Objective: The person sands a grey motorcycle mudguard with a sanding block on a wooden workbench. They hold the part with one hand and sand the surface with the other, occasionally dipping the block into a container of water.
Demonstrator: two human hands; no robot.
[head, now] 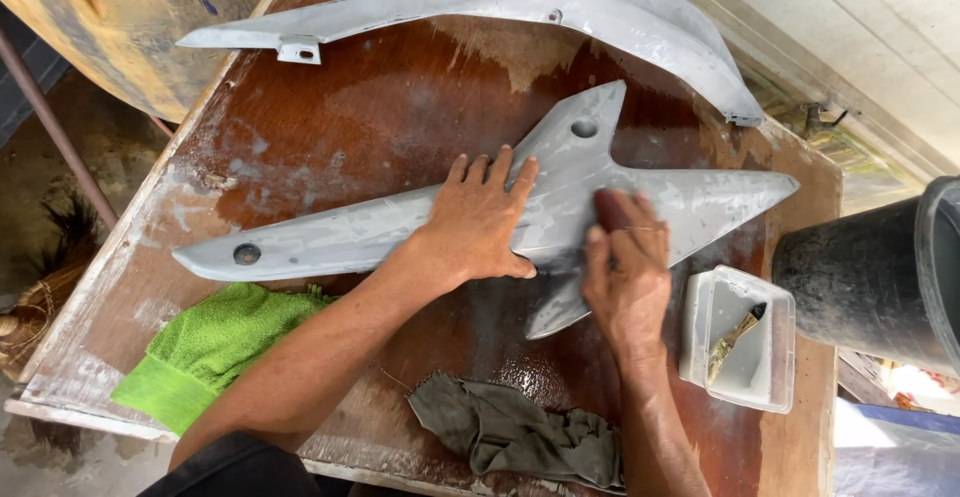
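The wet, reddish-brown wooden table [330,127] carries the work, with a black bucket [880,277] standing off its right edge. A long curved grey body panel [520,2] lies along the far side, untouched. The panel in hand, a grey pointed fairing [350,237] with a fin and two round holes, lies flat across the table's middle, its narrow tip to the left. The left hand [480,222] rests on the fairing's centre with fingers spread and palm pressed flat, bracing it. The right hand [628,272] presses a dark reddish sanding piece [610,209] against the fairing just right of the left hand, fingers held together over it. To sand well, keep the bracing palm firm, the abrasive flat, the pressure even and the surface wet; ease off at edges and holes. A green towel [210,347] lies at the near left, partly under the fairing's edge; a crumpled grey rag [515,432] lies at the near edge. The only package is a clear rectangular plastic tub [705,307], near right, holding a small brush [735,339]. No labels or signs are visible.
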